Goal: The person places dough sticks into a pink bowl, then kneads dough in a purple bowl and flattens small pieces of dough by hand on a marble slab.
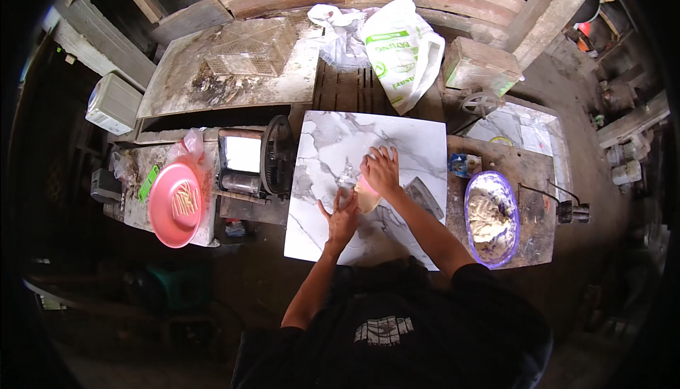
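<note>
A white marble-patterned board [319,141] fills the middle. On it a thin pale, dough-like piece [368,201] lies partly under a flat pink object [367,185], whose shape is partly hidden. My right hand [380,173] grips the pink object from above with bent fingers. Just below and to its left, my left hand [340,220] rests with fingers spread beside the pale piece. A grey flat tool [423,198] lies right of my right hand, partly behind my forearm.
A pink bowl [168,222] with pale strips and a hand-cranked roller machine [241,182] stand left. A purple-rimmed oval tub [489,219] of dough sits right. Plastic bags [397,49], a wire cage [248,56] and a box [478,63] are behind.
</note>
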A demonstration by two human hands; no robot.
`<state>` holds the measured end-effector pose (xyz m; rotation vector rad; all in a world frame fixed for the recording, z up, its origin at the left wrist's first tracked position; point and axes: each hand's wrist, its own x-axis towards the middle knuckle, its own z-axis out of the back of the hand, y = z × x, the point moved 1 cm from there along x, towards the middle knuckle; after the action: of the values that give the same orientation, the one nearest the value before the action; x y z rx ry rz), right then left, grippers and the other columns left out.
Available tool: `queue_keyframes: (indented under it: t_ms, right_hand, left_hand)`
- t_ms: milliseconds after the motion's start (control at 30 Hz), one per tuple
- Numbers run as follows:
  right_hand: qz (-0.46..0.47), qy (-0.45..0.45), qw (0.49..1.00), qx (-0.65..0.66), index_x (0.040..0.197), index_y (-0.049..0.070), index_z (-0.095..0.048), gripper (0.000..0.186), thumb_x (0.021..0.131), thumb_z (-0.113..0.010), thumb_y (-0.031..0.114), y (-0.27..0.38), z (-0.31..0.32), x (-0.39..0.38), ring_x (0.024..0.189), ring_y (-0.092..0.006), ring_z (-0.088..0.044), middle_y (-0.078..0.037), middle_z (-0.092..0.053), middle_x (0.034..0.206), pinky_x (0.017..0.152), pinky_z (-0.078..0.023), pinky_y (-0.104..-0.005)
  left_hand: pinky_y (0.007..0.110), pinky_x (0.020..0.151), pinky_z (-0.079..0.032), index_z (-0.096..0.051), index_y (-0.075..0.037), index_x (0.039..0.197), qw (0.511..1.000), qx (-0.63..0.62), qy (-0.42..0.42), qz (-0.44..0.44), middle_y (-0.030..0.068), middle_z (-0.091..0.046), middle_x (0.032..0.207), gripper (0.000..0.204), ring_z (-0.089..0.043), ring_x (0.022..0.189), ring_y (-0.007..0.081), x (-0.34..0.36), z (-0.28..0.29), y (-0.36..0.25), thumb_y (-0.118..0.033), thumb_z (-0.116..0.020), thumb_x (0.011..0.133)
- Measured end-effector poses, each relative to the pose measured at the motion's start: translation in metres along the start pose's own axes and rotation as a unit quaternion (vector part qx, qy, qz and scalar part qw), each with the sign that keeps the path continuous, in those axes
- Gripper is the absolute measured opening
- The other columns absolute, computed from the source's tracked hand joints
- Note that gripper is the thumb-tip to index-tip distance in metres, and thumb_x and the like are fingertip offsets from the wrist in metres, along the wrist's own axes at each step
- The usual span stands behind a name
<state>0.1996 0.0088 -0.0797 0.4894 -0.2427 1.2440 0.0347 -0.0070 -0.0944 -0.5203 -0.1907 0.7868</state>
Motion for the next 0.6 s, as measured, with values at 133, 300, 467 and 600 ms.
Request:
queue_keyframes:
  t_ms: [133,300,467,600]
  right_hand:
    - [-0.059,0.026,0.998,0.008,0.069,0.009,-0.062,0.023,0.076,-0.05,0.028,0.0,-0.012,0.002,0.091,-0.024,-0.048,-0.007,-0.058,0.085,0.082,-0.034,-0.0456]
    - [0.075,-0.034,0.996,-0.025,0.079,0.011,-0.058,0.018,0.07,-0.056,0.027,0.053,0.01,-0.047,0.093,-0.0226,-0.045,-0.004,-0.055,0.088,0.069,-0.036,-0.0412]
    - [0.066,-0.004,0.997,-0.027,0.072,0.012,-0.056,0.015,0.063,-0.058,0.023,0.044,0.001,-0.038,0.088,-0.0217,-0.044,-0.003,-0.051,0.081,0.068,-0.035,-0.0421]
    - [-0.009,0.097,0.993,0.068,0.067,0.011,-0.056,0.016,0.059,-0.06,0.025,0.025,0.0,-0.016,0.086,-0.0208,-0.045,-0.002,-0.052,0.077,0.065,-0.037,-0.0404]
  left_hand:
    - [0.064,0.09,0.007,-0.045,-0.015,0.117,0.999,0.021,-0.019,-0.014,-0.003,-0.043,0.124,0.039,-0.027,0.123,0.0218,0.003,-0.004,0.007,-0.017,-0.051,0.078]
    - [0.066,0.09,0.004,-0.053,-0.011,0.107,0.999,0.039,0.017,0.019,-0.0012,-0.049,0.115,0.03,-0.026,0.124,0.0221,-0.004,-0.008,0.011,-0.014,-0.05,0.077]
    - [0.065,0.089,0.008,-0.054,-0.012,0.106,1.0,-0.017,-0.005,-0.017,-0.003,-0.052,0.112,0.031,-0.023,0.125,0.0209,-0.01,-0.003,0.007,-0.015,-0.055,0.075]
    - [0.064,0.089,0.008,-0.048,-0.015,0.114,1.0,-0.009,-0.003,-0.002,-0.0038,-0.046,0.121,0.035,-0.023,0.124,0.021,-0.011,-0.003,0.003,-0.019,-0.051,0.079]
